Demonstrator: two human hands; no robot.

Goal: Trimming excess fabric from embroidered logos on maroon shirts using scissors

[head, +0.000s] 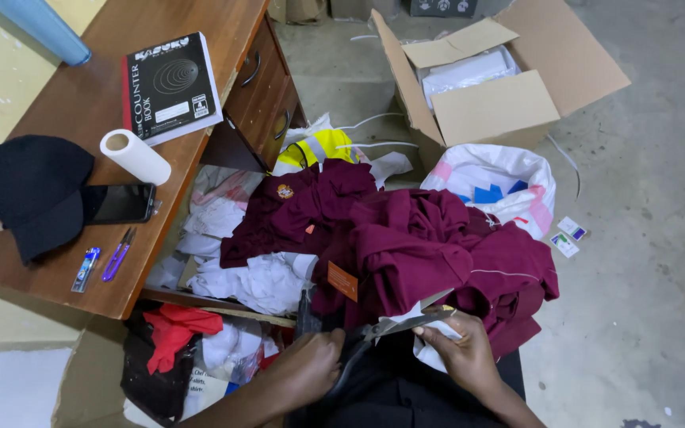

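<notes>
Maroon fabric garments [406, 246] were heaped across the lap, beside the brown wooden worktop [81, 103]. Steel scissors [394, 325] were gripped in the left hand [315, 364], blades parted over a white cloth scrap [430, 349] pinched by the right hand [465, 353]. Cutting seemed barely begun; most of the scrap remained uncut.

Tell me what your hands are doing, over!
Left hand gripping grey metal scissors. Right hand holding white fabric piece at the blades. Maroon garment pile heaped just ahead.
</notes>
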